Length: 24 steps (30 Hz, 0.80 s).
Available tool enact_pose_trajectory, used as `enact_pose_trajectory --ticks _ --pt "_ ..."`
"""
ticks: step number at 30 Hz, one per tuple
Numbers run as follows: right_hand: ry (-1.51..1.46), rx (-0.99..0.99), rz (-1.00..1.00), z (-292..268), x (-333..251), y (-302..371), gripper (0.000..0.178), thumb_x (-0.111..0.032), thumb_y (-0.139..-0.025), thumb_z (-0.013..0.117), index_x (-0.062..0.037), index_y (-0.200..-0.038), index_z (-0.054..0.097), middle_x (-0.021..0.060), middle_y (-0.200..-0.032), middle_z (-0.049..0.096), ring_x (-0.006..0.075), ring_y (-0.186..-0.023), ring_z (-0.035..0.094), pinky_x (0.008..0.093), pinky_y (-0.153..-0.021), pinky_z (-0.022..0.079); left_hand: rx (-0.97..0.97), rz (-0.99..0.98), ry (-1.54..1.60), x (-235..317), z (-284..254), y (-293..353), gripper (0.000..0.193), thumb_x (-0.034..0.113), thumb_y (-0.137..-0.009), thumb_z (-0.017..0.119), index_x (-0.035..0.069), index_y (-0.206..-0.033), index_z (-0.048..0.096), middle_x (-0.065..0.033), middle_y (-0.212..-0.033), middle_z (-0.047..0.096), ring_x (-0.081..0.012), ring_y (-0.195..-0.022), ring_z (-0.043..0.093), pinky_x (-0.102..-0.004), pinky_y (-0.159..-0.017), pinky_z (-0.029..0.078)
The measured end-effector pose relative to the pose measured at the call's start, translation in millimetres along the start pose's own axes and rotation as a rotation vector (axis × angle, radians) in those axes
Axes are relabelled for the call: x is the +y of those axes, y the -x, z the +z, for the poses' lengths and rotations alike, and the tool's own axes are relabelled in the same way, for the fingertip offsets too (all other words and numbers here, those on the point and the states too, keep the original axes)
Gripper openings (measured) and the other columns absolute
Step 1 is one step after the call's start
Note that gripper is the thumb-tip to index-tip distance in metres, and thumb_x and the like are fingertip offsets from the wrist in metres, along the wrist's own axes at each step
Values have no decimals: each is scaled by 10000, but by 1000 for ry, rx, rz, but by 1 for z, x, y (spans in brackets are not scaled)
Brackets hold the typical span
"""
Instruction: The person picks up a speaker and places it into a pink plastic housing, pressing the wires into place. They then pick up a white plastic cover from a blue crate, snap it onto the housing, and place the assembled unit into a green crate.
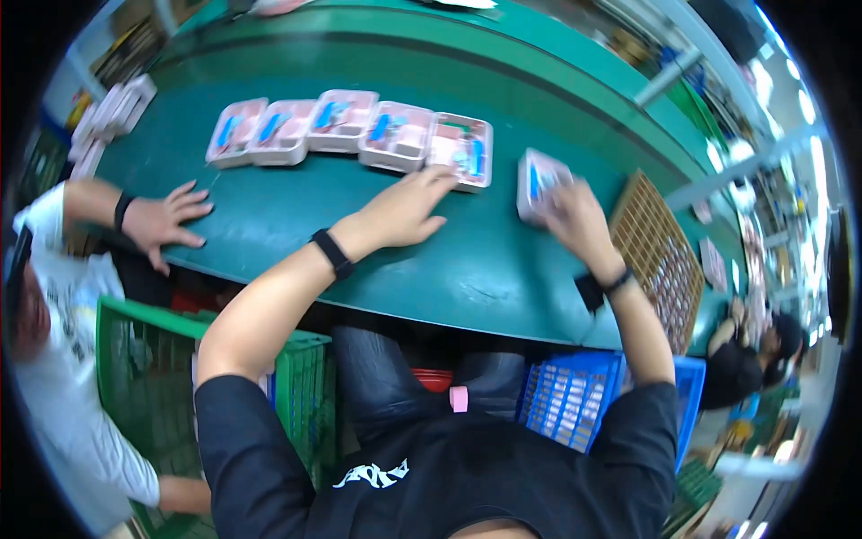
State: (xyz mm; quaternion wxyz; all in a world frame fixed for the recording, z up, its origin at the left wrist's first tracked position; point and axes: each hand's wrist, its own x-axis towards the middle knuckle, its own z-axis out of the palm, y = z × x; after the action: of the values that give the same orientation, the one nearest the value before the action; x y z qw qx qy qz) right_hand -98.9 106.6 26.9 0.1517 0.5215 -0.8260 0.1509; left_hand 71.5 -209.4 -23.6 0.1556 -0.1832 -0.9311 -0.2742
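Over the green table (305, 220), left hand (409, 207) extends, fingers spread; right hand (575, 216) grips 1 pink case (535, 180).

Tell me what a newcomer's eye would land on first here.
Probably the row of five pale pink boxes with bright blue pieces inside, set across the green table. Next might come the blurred right hand at a separate pink box to the right of the row, while the left hand is at the row's right end. The tan gridded tray also stands out, at the table's right side.
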Motion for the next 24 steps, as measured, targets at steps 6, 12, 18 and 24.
enact_pose_trajectory --ticks 6,12,18,24 --pt "220 288 255 8 101 -30 180 -118 -868 759 -65 -1040 757 198 -1087 675 433 -1044 631 470 -928 535 -39 -77 37 16 -25 9 450 135 -915 761 15 -1316 595 -180 -1309 567 -390 -1211 621 -445 -1021 537" --pt "150 39 700 -57 212 88 226 -149 -850 744 -35 -1043 776 214 -965 735 404 -929 717 482 -848 580 -295 -58 172 37 -43 1 270 159 -915 770 31 -1139 691 -146 -1233 616 -351 -1123 655 -426 -966 549" --pt "294 -57 752 -99 248 187 220 -135 -812 795 -47 -1014 805 199 -957 759 371 -951 740 455 -890 587 -380 49 270 50 -37 7 195 184 -909 779 49 -1044 737 -124 -1195 656 -334 -1093 672 -423 -972 548" --pt "182 -82 668 -94 269 195 141 -122 -874 782 -58 -1000 780 174 -979 782 320 -894 748 424 -816 585 -408 42 236 52 -39 11 184 188 -910 776 56 -1036 749 -114 -1195 663 -327 -1094 671 -431 -968 549"
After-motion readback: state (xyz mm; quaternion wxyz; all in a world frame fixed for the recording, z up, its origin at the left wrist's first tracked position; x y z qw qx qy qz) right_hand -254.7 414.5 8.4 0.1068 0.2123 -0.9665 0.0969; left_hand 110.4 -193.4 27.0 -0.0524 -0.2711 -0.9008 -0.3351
